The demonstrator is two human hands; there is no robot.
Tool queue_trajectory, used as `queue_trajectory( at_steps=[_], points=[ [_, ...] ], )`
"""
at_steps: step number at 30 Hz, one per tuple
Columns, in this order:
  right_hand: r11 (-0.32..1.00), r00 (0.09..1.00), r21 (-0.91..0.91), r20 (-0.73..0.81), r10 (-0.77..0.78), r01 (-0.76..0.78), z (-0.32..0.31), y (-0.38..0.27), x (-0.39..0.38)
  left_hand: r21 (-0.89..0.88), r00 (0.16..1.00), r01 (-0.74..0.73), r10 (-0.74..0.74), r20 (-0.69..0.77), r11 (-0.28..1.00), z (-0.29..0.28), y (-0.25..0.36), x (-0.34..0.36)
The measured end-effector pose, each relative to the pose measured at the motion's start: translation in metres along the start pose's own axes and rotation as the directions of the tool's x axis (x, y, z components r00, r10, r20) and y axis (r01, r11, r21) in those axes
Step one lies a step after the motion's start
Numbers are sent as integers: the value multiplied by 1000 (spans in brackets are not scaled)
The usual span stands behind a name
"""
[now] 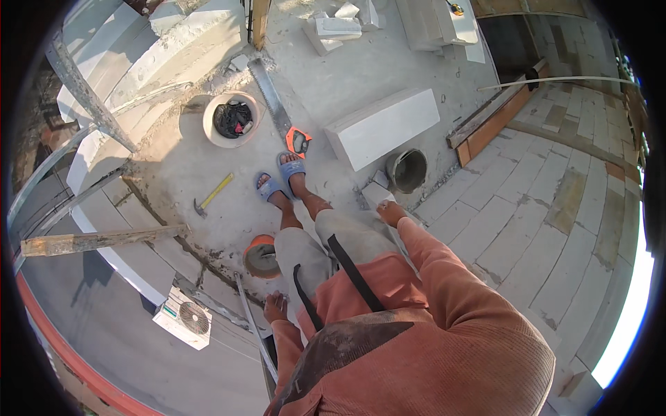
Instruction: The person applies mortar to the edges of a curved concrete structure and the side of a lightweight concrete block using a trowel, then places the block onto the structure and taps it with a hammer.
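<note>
- Our left hand is near the left edge of the floor, beside a metal bar; we cannot tell whether it grips. Leaning outward there could unbalance us.
- Our right hand, well apart from the left, touches a small white block near the floor's right edge. We cannot tell if the hand is clamped; loose contact could let the block tip.
- The orange bucket is just beyond our left hand; a knock could spill its grey contents.
- The hammer lies left of our sandals; a sideways step could cause stumbling.
- The saw lies ahead; stepping forward could bring toes against its blade.
</note>
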State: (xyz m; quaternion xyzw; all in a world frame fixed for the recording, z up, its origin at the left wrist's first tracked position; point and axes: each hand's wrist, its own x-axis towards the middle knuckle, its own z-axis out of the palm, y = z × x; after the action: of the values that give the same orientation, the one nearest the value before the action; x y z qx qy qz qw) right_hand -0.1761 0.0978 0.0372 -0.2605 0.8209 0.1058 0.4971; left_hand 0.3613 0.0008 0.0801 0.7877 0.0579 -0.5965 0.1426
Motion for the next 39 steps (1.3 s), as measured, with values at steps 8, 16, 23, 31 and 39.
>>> queue_trajectory(
  at_steps=[8,16,23,31,39],
  points=[
    [843,956,467,19,293,-268,31,-8,-27,131,935,-166,114,335,977,167,137,17],
    [915,867,401,-471,163,46,-75,94,81,473,828,-122,-174,533,873,378,35,58],
    [924,700,379,-648,300,-46,-176,293,278,588,910,-39,-214,354,808,509,-100,137],
    [969,550,-235,-821,-154,-78,-211,457,414,266,827,-102,-67,558,959,609,-169,188],
    [946,705,184,-707,-62,267,-206,462,431,130,807,-94,-1,591,987,615,-161,167]
  ],
)
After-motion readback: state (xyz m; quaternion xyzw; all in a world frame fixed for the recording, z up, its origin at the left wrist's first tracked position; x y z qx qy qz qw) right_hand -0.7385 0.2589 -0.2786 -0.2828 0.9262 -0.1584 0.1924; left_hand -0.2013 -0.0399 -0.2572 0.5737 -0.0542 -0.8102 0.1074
